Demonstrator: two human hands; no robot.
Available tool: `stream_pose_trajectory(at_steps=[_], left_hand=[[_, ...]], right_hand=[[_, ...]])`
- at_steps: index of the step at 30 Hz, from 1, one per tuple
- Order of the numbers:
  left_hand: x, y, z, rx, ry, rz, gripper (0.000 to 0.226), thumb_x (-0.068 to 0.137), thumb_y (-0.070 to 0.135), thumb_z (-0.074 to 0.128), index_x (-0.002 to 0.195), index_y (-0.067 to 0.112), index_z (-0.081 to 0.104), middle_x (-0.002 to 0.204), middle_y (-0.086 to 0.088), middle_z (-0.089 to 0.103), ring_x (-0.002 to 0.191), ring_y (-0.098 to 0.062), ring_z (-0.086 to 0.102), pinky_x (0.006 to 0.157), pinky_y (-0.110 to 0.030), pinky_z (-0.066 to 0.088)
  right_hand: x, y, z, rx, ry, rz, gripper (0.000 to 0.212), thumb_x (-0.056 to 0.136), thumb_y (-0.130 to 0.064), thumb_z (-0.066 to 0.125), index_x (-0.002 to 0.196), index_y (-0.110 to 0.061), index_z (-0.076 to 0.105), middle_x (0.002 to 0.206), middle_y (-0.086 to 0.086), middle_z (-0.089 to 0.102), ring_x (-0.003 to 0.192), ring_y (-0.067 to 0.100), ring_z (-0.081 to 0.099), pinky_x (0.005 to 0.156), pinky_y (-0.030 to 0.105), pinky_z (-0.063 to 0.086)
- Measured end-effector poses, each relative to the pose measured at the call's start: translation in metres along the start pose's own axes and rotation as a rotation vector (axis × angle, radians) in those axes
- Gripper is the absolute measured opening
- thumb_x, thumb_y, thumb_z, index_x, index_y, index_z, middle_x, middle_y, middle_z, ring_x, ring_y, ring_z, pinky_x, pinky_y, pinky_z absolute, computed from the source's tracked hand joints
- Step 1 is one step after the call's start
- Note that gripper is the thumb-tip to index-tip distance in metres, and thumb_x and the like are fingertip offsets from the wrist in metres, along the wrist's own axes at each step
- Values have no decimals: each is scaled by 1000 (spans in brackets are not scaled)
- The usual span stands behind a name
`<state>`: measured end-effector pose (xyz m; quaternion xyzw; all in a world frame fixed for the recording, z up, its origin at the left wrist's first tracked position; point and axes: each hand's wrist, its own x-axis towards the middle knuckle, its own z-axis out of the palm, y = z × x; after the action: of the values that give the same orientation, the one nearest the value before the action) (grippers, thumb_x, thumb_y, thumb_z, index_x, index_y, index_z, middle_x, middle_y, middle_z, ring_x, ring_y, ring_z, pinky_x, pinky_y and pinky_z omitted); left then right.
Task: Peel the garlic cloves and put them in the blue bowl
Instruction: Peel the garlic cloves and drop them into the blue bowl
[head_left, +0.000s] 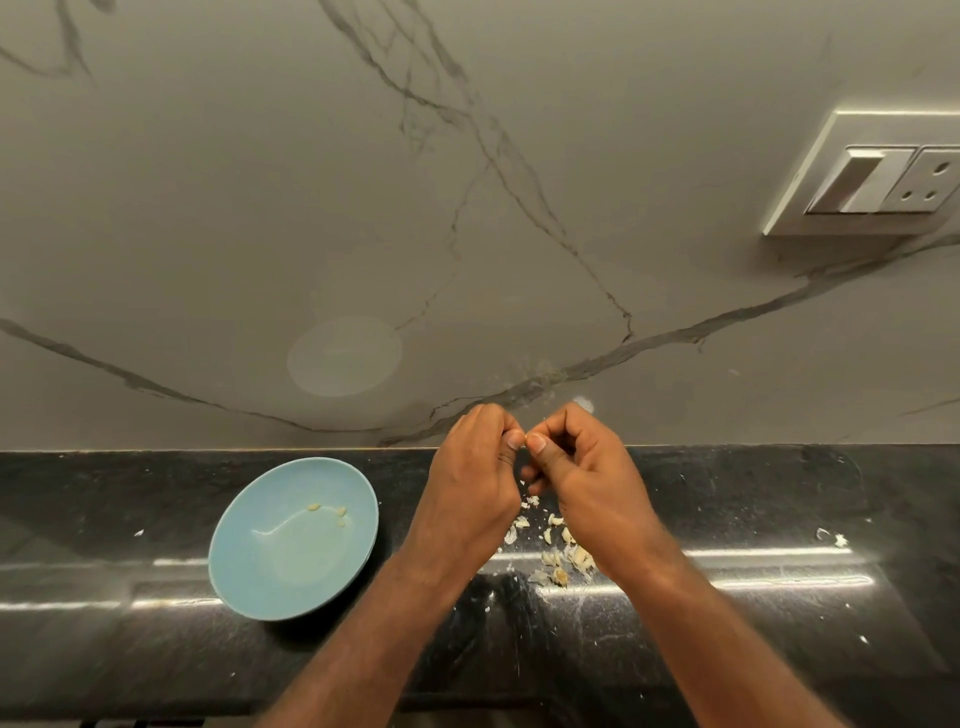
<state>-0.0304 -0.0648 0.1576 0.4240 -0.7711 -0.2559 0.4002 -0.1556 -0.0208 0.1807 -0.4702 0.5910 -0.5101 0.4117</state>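
Observation:
A blue bowl (260, 561) sits on the black counter at the left, with a few small peeled garlic pieces (327, 510) near its far side. To its right, my left hand (470, 486) and my right hand (582, 478) are raised together above the counter, thumbs meeting. Between the thumb tips a tiny garlic clove (525, 439) is pinched, mostly hidden by the fingers. Under and between my wrists lies a pile of garlic cloves and papery skins (563, 556).
The black counter (753, 613) runs left to right, flecked with skin scraps, one at the right (839, 540). A marble-veined wall rises right behind it. A white switch and socket plate (878, 176) is on the wall at the upper right.

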Motion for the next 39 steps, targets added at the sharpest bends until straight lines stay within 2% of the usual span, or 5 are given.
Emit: stream_pose_trajectory(at_steps=[6,16,25,32,39], left_hand=[[2,11,-5,-133,-34,-99,22,103,14,48,82,21,48,75,9,51,70,-4,48,61,-14,40],[2,19,-6,-655,-16,-405,13,100,14,57,93,14,67,77,4,71,71,-5,65,64,-17,51],[-4,18,-2,-510,23,-237,15,99,16,59,92,27,67,88,11,71,82,-5,68,75,-19,54],[-3,15,0,-579,36,-290,10,97,19,62,94,24,70,88,7,73,85,-11,70,78,-28,57],[0,13,2,-594,19,-270,10,98,18,61,94,22,69,86,8,73,81,-10,69,75,-26,56]], right_hand=[[-4,3,4,-49,89,-153,13,98,-7,59,87,-11,64,76,4,67,73,16,64,69,30,57],[2,-9,3,371,54,73,10,98,-5,57,91,0,63,69,5,65,62,16,61,57,26,52],[5,-15,0,455,15,227,13,97,-5,52,85,-7,58,63,2,55,57,14,54,49,25,45],[6,-15,-2,502,-1,258,15,95,-6,52,82,-7,60,65,4,56,57,15,56,50,26,45],[7,-18,-5,579,-18,299,15,97,-6,53,84,-9,59,62,1,54,53,11,52,47,22,44]])
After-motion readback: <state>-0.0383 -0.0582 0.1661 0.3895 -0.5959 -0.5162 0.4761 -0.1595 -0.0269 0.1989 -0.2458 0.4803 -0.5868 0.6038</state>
